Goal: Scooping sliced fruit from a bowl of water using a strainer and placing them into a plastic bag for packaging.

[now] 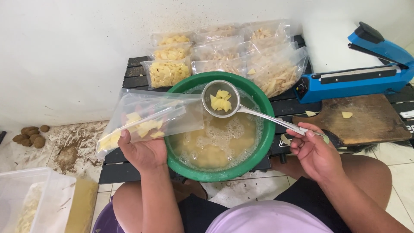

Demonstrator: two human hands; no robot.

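Note:
My left hand [144,151] holds a clear plastic bag [151,116] with a few yellow potato slices inside, its mouth turned toward the green basin [263,142]. My right hand [312,149] grips the handle of a small metal strainer [221,100], raised over the basin and holding several yellow slices. The basin is full of cloudy, foamy yellowish water with more slices under the surface.
Several filled clear bags [224,56] lie at the back of the dark slatted table [133,73]. A blue heat sealer [358,73] and a wooden board [366,121] sit right. Whole potatoes [30,136] lie on the floor left; a clear tub [30,203] stands at lower left.

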